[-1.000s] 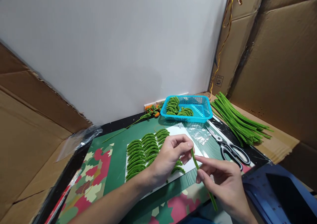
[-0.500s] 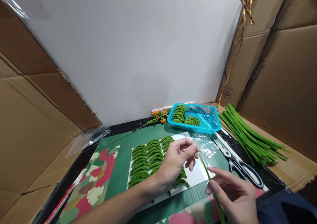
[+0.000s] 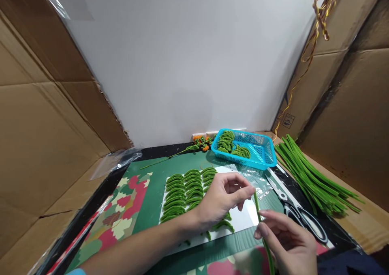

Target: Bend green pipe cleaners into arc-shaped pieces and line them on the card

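Between my two hands runs a thin green pipe cleaner (image 3: 257, 204). My left hand (image 3: 229, 196) pinches its upper end between thumb and fingertips, above a white board (image 3: 243, 218). Lower down, my right hand (image 3: 285, 238) grips the same stem between thumb and forefinger, and its tail hangs toward the bottom edge. Rows of curved green pipe cleaner pieces (image 3: 174, 198) lie on the board, partly hidden by my left hand and forearm.
A blue basket (image 3: 270, 161) holds more curved green pieces. On the right lie black-handled scissors (image 3: 299, 216) and a bundle of green pipe cleaners (image 3: 316, 177). Orange flowers (image 3: 200, 141) on green stems rest at the back. Cardboard walls (image 3: 60, 104) stand on both sides.
My left hand has shifted slightly right, still pinching the stem's end, and the stem stands more upright. My right hand stays nearly in place. The camera view has turned slightly left.
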A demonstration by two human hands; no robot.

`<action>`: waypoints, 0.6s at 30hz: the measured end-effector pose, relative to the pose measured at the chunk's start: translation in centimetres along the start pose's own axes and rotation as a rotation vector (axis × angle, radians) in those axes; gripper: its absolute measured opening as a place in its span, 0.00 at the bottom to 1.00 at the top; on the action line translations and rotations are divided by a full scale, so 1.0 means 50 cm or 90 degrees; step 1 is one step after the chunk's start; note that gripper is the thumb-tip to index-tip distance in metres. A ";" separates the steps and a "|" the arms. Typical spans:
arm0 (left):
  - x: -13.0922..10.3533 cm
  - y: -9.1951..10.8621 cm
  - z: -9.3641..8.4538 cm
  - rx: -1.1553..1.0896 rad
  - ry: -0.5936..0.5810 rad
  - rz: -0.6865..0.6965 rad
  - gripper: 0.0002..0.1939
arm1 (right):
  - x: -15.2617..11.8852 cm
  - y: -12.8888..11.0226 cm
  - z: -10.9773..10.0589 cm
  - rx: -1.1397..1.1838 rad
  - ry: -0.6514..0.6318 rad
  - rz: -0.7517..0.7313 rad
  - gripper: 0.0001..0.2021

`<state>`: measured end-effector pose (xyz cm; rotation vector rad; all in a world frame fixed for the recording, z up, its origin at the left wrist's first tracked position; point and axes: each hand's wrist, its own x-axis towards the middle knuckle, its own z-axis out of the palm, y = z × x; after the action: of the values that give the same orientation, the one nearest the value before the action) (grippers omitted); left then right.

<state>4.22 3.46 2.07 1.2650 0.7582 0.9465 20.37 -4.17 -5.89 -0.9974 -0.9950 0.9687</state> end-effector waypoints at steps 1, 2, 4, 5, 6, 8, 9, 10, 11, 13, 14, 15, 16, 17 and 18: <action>0.000 -0.001 -0.001 0.003 -0.004 -0.005 0.23 | 0.000 0.000 0.001 -0.003 -0.004 -0.004 0.11; 0.000 -0.003 -0.001 0.006 -0.009 -0.012 0.23 | -0.001 0.001 0.002 -0.006 -0.008 -0.008 0.11; 0.001 -0.007 -0.002 0.004 -0.013 -0.019 0.23 | -0.002 0.002 0.006 -0.010 -0.007 -0.012 0.12; 0.001 -0.008 -0.002 0.001 -0.013 -0.020 0.24 | -0.003 0.003 0.008 -0.011 -0.002 -0.013 0.13; 0.001 -0.010 -0.003 -0.001 -0.011 -0.019 0.24 | -0.004 0.005 0.011 -0.012 0.002 -0.012 0.14; 0.001 -0.011 -0.006 0.009 -0.003 -0.010 0.23 | -0.006 0.009 0.017 -0.013 0.004 -0.010 0.14; 0.000 -0.011 -0.007 0.024 -0.002 -0.004 0.22 | -0.007 0.011 0.019 -0.012 -0.001 -0.009 0.14; 0.000 -0.010 -0.008 0.046 -0.002 0.005 0.22 | -0.009 0.012 0.021 -0.013 -0.007 -0.006 0.14; -0.001 -0.009 -0.010 0.072 -0.004 0.016 0.21 | -0.010 0.013 0.023 -0.014 -0.014 -0.002 0.14; -0.002 -0.005 -0.012 0.123 -0.012 0.032 0.20 | -0.013 0.015 0.025 -0.017 -0.020 0.006 0.13; -0.003 -0.004 -0.013 0.140 -0.017 0.034 0.20 | -0.014 0.016 0.026 -0.016 -0.020 0.007 0.13; -0.003 -0.003 -0.015 0.148 -0.023 0.032 0.20 | -0.015 0.017 0.026 -0.014 -0.019 0.002 0.13; -0.002 -0.003 -0.015 0.148 -0.029 0.028 0.19 | -0.016 0.018 0.026 -0.012 -0.019 -0.008 0.13; -0.002 -0.003 -0.016 0.144 -0.036 0.024 0.19 | -0.016 0.020 0.025 -0.010 -0.020 -0.021 0.13; -0.002 -0.004 -0.017 0.139 -0.043 0.021 0.19 | -0.017 0.022 0.024 -0.011 -0.025 -0.035 0.13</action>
<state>3.48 3.74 1.72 1.4965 0.8048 0.8604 18.80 -4.46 -6.83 -0.9647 -1.0595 0.9386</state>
